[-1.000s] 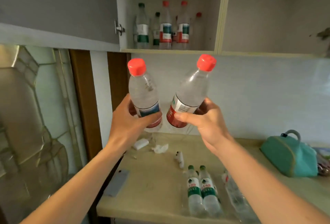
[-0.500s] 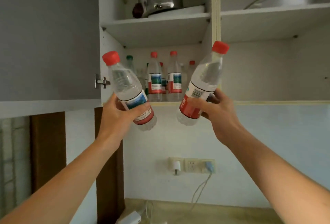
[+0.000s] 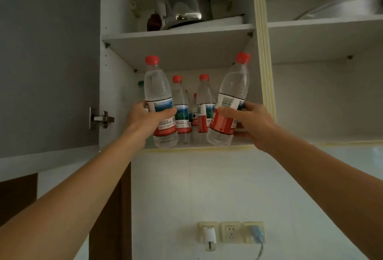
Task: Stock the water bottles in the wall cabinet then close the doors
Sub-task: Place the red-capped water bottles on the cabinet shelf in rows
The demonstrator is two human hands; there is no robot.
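Observation:
My left hand [image 3: 143, 120] grips a red-capped water bottle [image 3: 158, 92] round its label, nearly upright at the front left of the wall cabinet's bottom shelf [image 3: 196, 147]. My right hand [image 3: 251, 122] grips a second red-capped bottle [image 3: 232, 94], tilted right, at the front right of the same compartment. Both bottle bases hang at the shelf's front edge. Behind them stand several stocked bottles [image 3: 204, 102], mostly red-capped, one green-capped and half hidden at the left.
The grey left cabinet door [image 3: 47, 63] stands open on its hinge [image 3: 101, 118]. A steel pot [image 3: 186, 5] sits on the upper shelf and a white dish [image 3: 342, 7] in the right compartment. Wall sockets [image 3: 230, 234] lie below.
Both hands have risen and moved forward, bringing the two bottles from below the cabinet up to the bottom shelf opening. The left bottle has turned more upright. The view has tilted upward.

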